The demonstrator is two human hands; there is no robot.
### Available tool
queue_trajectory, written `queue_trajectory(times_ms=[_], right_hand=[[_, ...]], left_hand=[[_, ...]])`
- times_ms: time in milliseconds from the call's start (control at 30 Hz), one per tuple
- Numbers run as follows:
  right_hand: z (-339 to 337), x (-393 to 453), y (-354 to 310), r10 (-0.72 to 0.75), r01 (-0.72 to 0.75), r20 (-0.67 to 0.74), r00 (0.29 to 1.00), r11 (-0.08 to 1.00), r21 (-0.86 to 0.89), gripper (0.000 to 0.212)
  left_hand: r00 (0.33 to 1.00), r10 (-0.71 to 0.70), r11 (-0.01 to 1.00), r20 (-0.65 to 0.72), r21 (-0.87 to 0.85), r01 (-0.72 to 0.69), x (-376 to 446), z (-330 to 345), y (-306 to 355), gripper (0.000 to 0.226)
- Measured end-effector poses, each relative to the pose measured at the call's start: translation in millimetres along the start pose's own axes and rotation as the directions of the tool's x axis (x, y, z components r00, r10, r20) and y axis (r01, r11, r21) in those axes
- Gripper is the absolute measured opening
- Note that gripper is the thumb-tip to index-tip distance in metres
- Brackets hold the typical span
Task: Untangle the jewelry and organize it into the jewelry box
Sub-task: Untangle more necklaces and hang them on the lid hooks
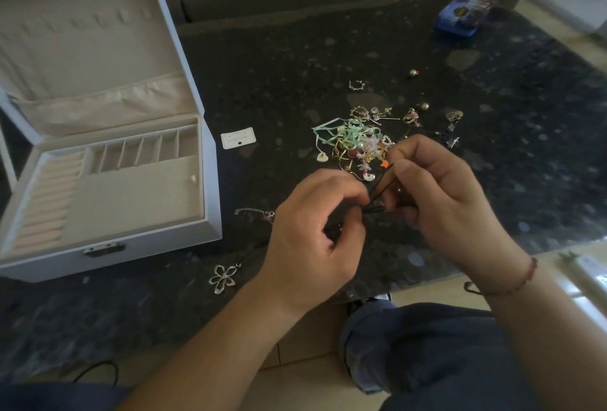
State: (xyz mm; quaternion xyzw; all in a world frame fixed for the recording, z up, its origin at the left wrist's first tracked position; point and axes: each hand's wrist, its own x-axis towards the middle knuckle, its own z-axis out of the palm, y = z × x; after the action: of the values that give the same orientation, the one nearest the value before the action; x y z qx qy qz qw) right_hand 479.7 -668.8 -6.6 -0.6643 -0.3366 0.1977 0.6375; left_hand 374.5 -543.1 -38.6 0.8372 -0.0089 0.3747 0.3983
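- Left hand [315, 230]: I see its fingers curled, pinching a thin black cord [377, 192] above the dark speckled stone tabletop [262, 82].
- Right hand [440, 187]: fingers curled, pinching the same cord from the other side; a thin red string bracelet [525, 276] sits on its wrist.
- Tangled heap of jewelry, with mint-green ribbon, pearls and gold chain [354, 141]: on the table, just beyond both hands.
- Loose earrings and rings [417, 115]: scattered behind and right of the heap.
- Silver open-petal flower pendant [223, 277]: on the table, left of my left wrist.
- Open white jewelry box with beige lining [131, 200]: far left.
- Small white earring card [238, 138]: just beside the box.
- Blue printed box [466, 11]: far right corner.
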Motion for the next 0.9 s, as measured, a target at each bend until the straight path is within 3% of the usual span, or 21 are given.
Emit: queue_trajectory(times_ms=[100,200,367,700,900], right_hand=[[1.9,-0.4,-2.5,0.006,-0.004,-0.03,1.0,0.998,0.059,0.016],[2.4,-1.1,-4.6,0.033,-0.023,-0.081,0.996,0.993,0.116,0.015],[3.8,-1.0,-5.6,0.049,-0.036,-0.084,0.995,0.989,0.147,0.016],[1.5,-0.8,-1.6,0.031,-0.025,-0.044,0.999,0.992,0.127,0.027],[1.2,-0.7,1.9,0.003,-0.002,-0.008,1.0,0.994,0.106,0.017]], left_hand=[[0.998,-0.051,0.998,-0.023,-0.029,0.051,-2.1,3.8,-1.1,0.016],[0.981,-0.19,0.973,-0.03,-0.137,0.184,-4.3,8.2,2.1,0.016],[0.952,-0.292,0.927,0.095,-0.218,0.306,-3.8,8.9,6.6,0.014],[0.888,-0.358,0.911,0.29,-0.101,0.401,5.6,-0.1,2.6,0.021],[0.831,-0.379,0.898,0.407,-0.054,0.436,12.5,-4.3,-1.1,0.023]])
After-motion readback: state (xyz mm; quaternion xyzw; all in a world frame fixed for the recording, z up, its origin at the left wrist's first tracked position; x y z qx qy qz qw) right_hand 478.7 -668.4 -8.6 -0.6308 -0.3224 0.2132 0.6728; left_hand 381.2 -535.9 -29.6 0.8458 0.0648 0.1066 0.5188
